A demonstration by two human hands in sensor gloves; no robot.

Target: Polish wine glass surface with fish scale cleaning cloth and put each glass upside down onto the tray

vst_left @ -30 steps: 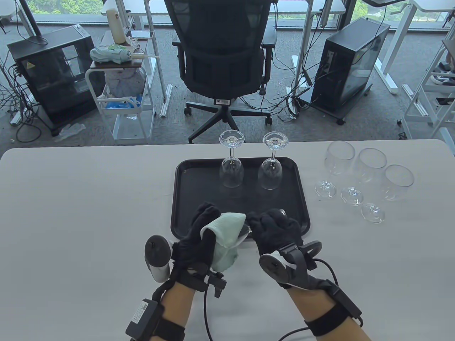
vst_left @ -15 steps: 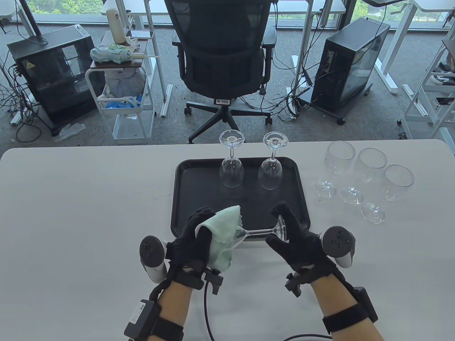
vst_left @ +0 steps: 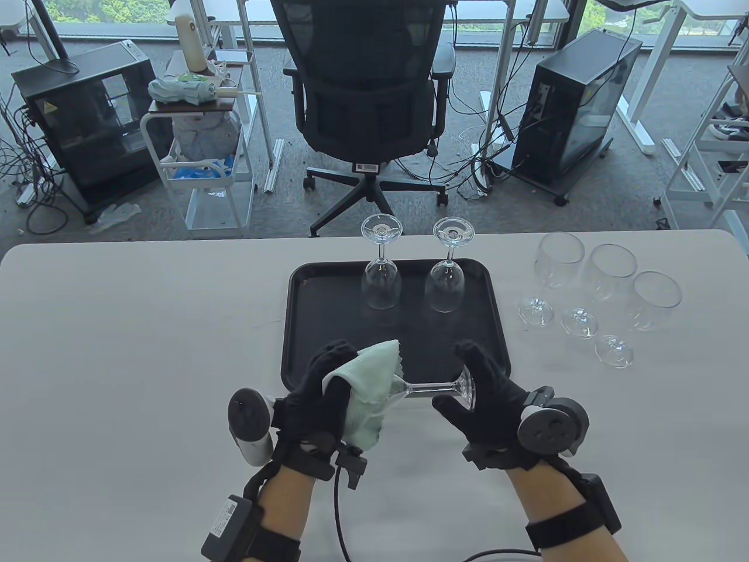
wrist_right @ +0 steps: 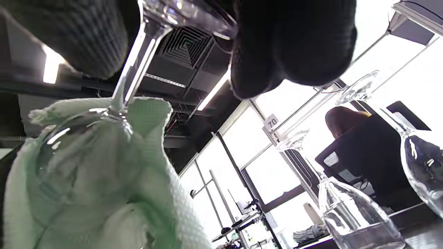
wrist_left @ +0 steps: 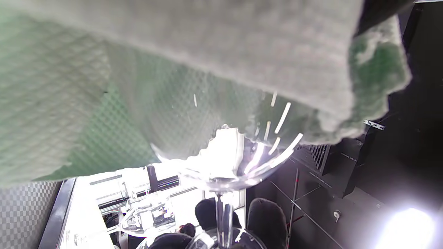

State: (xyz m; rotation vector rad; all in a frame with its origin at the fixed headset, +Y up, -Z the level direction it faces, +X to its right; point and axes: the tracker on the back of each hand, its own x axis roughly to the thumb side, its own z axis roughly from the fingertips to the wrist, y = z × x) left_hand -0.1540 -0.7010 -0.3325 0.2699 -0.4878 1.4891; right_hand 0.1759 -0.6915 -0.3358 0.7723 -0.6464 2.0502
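Gripping the bowl through the cloth (vst_left: 368,389), the left hand (vst_left: 319,392) wraps a sideways wine glass (vst_left: 430,386) over the tray (vst_left: 304,328); right hand (vst_left: 485,398) fingers pinch its foot. Turning it slowly should polish evenly.

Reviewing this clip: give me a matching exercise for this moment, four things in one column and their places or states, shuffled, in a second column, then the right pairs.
Things:
1. cleaning cloth
2. held wine glass
3. two wine glasses on the tray
4. three wine glasses to the right of the tray

States:
A. upright on the table
B. upside down on the black tray
C. wrapped round a bowl in the left hand
D. lying sideways, foot gripped by the right hand

Pairs: 1-C, 2-D, 3-B, 4-A
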